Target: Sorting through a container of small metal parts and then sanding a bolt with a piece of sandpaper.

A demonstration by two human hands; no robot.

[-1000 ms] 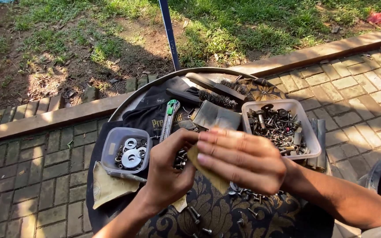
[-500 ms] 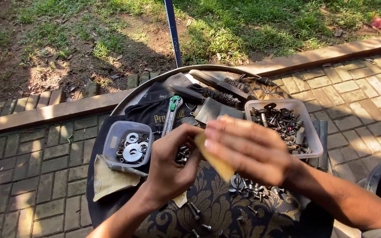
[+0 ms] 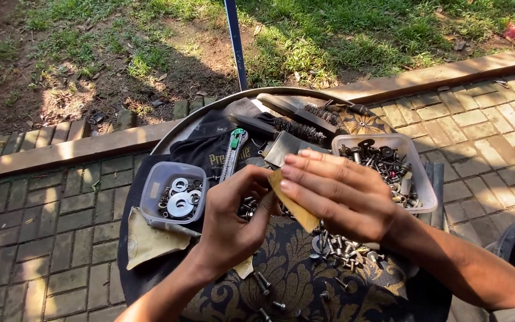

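Here, both hands meet over a scrap of sandpaper (image 3: 296,206) at frame centre.

Right hand (image 3: 338,194) lies flat-fingered, pressing the paper; left hand (image 3: 230,223) is curled beneath, apparently pinching something small against it. Loose bolts (image 3: 338,247) lie below, washer tub (image 3: 171,194) left.

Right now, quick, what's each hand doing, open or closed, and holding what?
Left hand: closed, fingers curled around something small that cannot be made out.
Right hand: fingers flat, pressing a strip of sandpaper against the left hand.
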